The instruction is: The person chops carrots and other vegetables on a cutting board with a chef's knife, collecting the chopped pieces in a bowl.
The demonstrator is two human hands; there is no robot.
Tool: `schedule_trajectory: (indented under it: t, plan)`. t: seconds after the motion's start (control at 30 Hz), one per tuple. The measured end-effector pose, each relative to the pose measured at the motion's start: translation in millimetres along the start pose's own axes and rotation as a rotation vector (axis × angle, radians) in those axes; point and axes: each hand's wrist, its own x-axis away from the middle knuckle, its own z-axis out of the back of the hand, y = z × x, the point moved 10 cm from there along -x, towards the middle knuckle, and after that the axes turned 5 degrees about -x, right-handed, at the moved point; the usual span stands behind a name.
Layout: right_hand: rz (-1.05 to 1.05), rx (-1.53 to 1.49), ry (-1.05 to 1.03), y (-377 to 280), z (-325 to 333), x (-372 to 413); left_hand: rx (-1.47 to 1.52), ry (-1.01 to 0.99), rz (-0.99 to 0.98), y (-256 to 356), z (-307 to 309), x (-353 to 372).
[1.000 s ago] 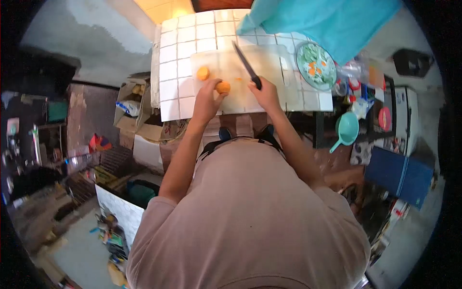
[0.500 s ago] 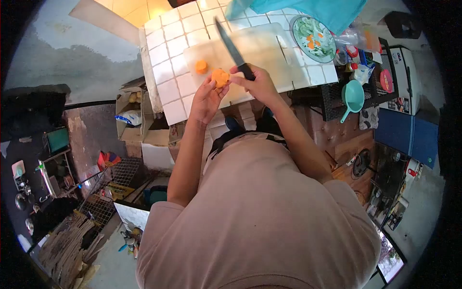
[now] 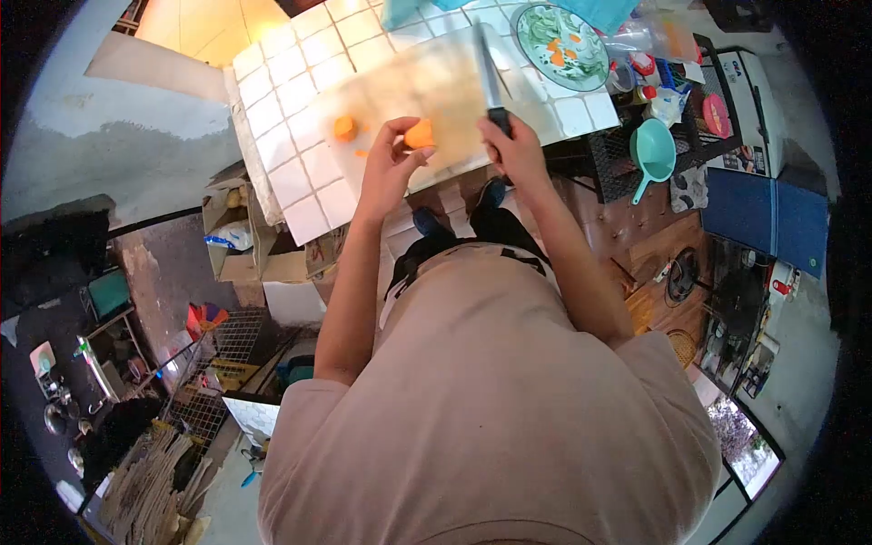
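My left hand [image 3: 392, 163] grips an orange vegetable piece [image 3: 420, 134] over the near part of a pale cutting board [image 3: 454, 109]. To the right, my right hand [image 3: 516, 153] is closed round the black handle of a knife [image 3: 490, 77], its blade pointing away from me over the board. Another orange piece [image 3: 344, 128] rests at the board's left side, with small orange scraps near it. A plate [image 3: 563, 47] at the far right of the tiled table holds green and orange pieces.
The white tiled table [image 3: 289, 95] has a teal cloth [image 3: 599, 11] at its far edge. Right of it stands a black rack [image 3: 618, 162] with a turquoise dipper [image 3: 652, 150], jars and bags. Cardboard boxes [image 3: 238, 266] are at the left.
My right hand and the knife have moved right, away from my left hand. The orange piece in my left hand is turned differently, and the head view has shifted.
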Motion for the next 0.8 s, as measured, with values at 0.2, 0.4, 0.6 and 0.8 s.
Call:
schedule_trajectory:
  t: [0.2,0.4,0.6,0.8]
  plan:
    - [-0.212,-0.241,0.088,56.8,86.5,44.2,-0.963,0.020,-0.446,25.7,-66.0,-44.4]
    - [-0.250,-0.260,0.028,79.4,102.8,61.8,-1.003,0.102,-0.199,2.7,-94.2,-77.0]
    - [-0.252,-0.093,-0.105,122.1,104.7,39.8,-0.747,0.583,-0.366,23.5,-73.6,-107.0]
    - [-0.359,-0.034,-0.178,107.4,92.8,28.8,-0.701,0.580,-0.338,0.4,-88.7,-119.2]
